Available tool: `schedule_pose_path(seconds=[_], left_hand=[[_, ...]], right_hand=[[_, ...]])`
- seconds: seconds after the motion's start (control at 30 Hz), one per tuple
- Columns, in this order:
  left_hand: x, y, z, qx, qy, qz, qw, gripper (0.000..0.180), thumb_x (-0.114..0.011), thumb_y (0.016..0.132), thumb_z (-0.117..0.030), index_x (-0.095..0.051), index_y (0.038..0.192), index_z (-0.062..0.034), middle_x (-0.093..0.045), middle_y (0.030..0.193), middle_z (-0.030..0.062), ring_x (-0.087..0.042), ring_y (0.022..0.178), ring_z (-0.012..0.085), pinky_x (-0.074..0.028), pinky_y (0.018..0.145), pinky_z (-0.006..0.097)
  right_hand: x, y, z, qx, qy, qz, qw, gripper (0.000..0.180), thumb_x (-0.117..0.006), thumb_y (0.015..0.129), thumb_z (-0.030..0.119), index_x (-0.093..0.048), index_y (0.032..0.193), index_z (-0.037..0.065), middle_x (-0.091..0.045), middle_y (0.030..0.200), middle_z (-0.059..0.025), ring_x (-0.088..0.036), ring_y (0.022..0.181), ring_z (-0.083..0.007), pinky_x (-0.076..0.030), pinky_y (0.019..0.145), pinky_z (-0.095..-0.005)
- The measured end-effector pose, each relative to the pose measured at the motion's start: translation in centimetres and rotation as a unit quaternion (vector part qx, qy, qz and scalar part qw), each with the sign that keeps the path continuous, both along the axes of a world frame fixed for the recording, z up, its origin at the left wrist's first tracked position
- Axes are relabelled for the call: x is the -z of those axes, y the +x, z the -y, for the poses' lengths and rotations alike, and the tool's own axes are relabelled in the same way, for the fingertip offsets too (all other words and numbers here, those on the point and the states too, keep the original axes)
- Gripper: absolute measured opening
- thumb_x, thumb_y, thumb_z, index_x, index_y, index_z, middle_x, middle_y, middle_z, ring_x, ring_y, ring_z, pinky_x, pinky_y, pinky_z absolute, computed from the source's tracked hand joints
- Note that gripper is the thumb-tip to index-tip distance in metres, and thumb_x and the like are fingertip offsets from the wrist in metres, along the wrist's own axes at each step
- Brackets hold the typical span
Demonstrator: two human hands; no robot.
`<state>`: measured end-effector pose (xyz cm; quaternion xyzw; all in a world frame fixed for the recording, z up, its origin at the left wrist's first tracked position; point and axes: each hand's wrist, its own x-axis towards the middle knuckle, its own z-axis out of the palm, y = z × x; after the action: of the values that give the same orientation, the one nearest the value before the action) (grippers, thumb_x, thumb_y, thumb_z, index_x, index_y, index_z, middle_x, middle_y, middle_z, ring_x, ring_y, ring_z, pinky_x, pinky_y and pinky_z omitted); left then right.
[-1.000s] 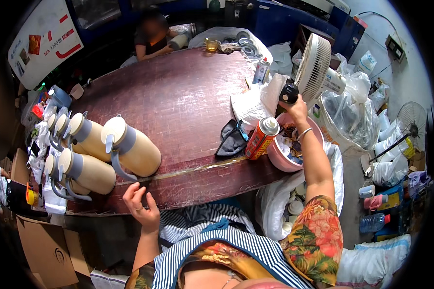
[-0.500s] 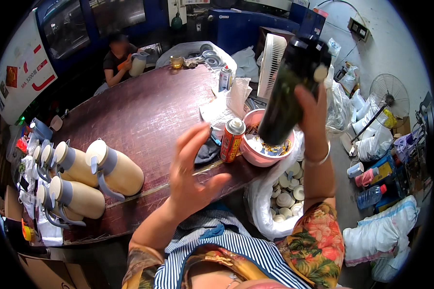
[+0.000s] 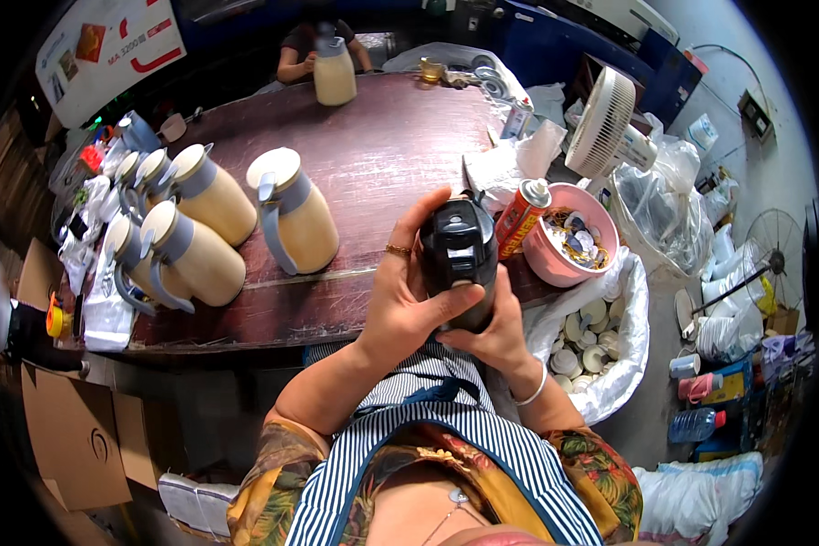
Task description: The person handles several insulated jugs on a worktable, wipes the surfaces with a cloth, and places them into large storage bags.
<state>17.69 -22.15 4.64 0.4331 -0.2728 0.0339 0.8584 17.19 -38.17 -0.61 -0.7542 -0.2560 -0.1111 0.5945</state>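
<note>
A dark drinking bottle (image 3: 455, 238) with a black lid is upright in front of my chest, close to the table's near edge. My left hand (image 3: 408, 296) wraps its left side, thumb laid across the front. Around its lower right side my right hand (image 3: 500, 337) is closed, with the thumb pointing inward. The bottle's base is hidden behind the hands. Just to its right stands an orange-red spray can (image 3: 524, 218). Left of my hands a cream jug (image 3: 302, 223) with a grey collar and handle stands alone on the table.
Several similar jugs (image 3: 196, 255) crowd the table's left end. A pink bowl (image 3: 573, 235) of small parts sits at the right edge, above a white sack (image 3: 623, 364) of round cream lids. A fan (image 3: 605, 123) stands behind. Across the table a person (image 3: 300, 56) handles another jug (image 3: 334, 73).
The bottle has come down and left from a raised, tilted position in my right hand. My left hand has closed on it too. The co-worker's jug now appears upright at the table's far edge.
</note>
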Motion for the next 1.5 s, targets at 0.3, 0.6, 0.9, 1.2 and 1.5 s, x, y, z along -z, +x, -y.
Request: schedule_pose_path(seconds=[0.3, 0.6, 0.9, 1.2, 1.5], left_hand=[[-0.8, 0.5, -4.1, -0.091, 0.210, 0.047, 0.972, 0.065, -0.075, 0.080, -0.036, -0.050, 0.128, -0.0020, -0.047, 0.135, 0.0175, -0.047, 0.123, 0.0213, -0.037, 0.104, 0.033], [0.5, 7.8, -6.7, -0.014, 0.091, -0.171, 0.981, 0.054, -0.054, 0.096, -0.048, -0.050, 0.125, -0.0033, -0.061, 0.118, 0.0112, -0.062, 0.104, 0.0187, -0.052, 0.086, 0.031], [4.0, -0.6, -0.8, -0.320, 0.285, 0.042, 0.902, 0.086, -0.086, 0.070, -0.033, -0.041, 0.133, 0.0017, -0.060, 0.119, 0.0162, -0.063, 0.106, 0.0232, -0.050, 0.092, 0.035], [0.4, -0.6, -3.6, -0.212, 0.436, 0.131, 0.864, 0.107, -0.089, 0.061, -0.046, -0.036, 0.140, 0.0021, -0.049, 0.135, 0.0202, -0.050, 0.126, 0.0326, -0.040, 0.105, 0.041], [-10.3, -7.7, -16.4, -0.491, 0.433, 0.358, 0.666, 0.107, -0.083, 0.061, -0.047, -0.033, 0.142, 0.0023, -0.040, 0.140, 0.0204, -0.035, 0.129, 0.0330, -0.029, 0.105, 0.042]], right_hand=[[2.6, -1.2, -3.2, 0.027, -0.005, -0.034, 0.999, 0.082, -0.087, 0.063, 0.019, -0.042, 0.129, 0.001, -0.063, 0.105, -0.0148, -0.066, 0.094, -0.0237, -0.052, 0.083, -0.0346], [4.4, -1.6, -3.5, -0.015, -0.011, 0.008, 1.000, 0.083, -0.088, 0.061, 0.018, -0.042, 0.128, 0.001, -0.063, 0.109, -0.0148, -0.065, 0.099, -0.0236, -0.051, 0.088, -0.0352], [7.9, 1.4, -3.3, 0.113, 0.011, 0.055, 0.992, 0.083, -0.089, 0.066, 0.024, -0.040, 0.128, 0.000, -0.063, 0.107, -0.0178, -0.067, 0.093, -0.0291, -0.053, 0.080, -0.0370], [7.1, 1.4, -2.0, 0.063, 0.055, 0.012, 0.996, 0.084, -0.087, 0.064, 0.017, -0.038, 0.130, -0.001, -0.062, 0.112, -0.0148, -0.065, 0.097, -0.0241, -0.053, 0.084, -0.0345], [6.7, 0.5, 0.6, 0.132, 0.075, -0.036, 0.988, 0.079, -0.086, 0.065, 0.011, -0.041, 0.128, -0.002, -0.061, 0.110, -0.0108, -0.060, 0.096, -0.0183, -0.049, 0.084, -0.0304]])
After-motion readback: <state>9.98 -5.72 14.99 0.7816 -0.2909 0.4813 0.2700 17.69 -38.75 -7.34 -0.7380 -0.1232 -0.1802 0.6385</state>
